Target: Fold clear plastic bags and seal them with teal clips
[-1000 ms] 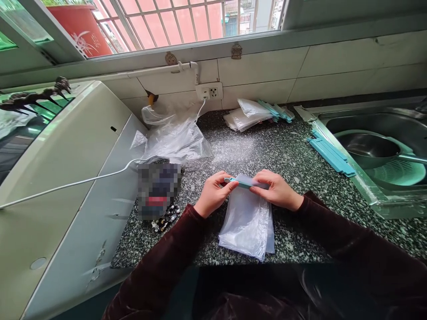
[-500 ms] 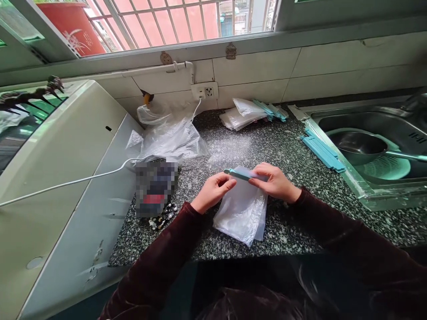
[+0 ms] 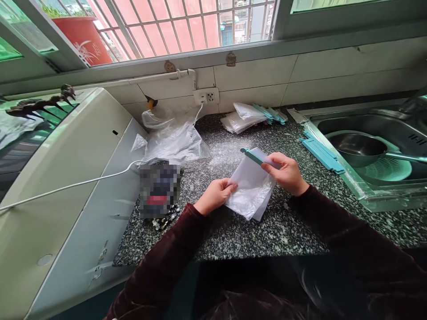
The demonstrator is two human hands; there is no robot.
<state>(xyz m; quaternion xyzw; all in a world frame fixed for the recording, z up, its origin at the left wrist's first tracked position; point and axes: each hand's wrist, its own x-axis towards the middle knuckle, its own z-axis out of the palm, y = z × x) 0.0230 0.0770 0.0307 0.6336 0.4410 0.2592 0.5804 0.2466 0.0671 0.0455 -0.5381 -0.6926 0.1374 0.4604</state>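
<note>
A clear plastic bag (image 3: 248, 189) with white contents is held tilted over the speckled counter. Across its top edge runs a teal bag sealing clip (image 3: 252, 156). My right hand (image 3: 283, 172) is closed on the clip's right end together with the bag's upper corner. My left hand (image 3: 216, 195) pinches the bag's left edge lower down, thumb on top. The clip's left end sticks out past the bag, free of both hands. What exactly is inside the bag is hard to make out.
Behind lie several filled bags (image 3: 242, 118) with teal clips. Loose teal clips (image 3: 320, 153) rest beside the sink (image 3: 370, 200), which holds a pan (image 3: 358, 146). To the left are a crumpled plastic bag (image 3: 176, 138), a blurred-out dark object (image 3: 160, 189) and a white cable (image 3: 83, 180).
My left hand has left the clip and now grips the bag's left side. The bag and clip have been raised and tilted, the clip's left end moving up and right.
</note>
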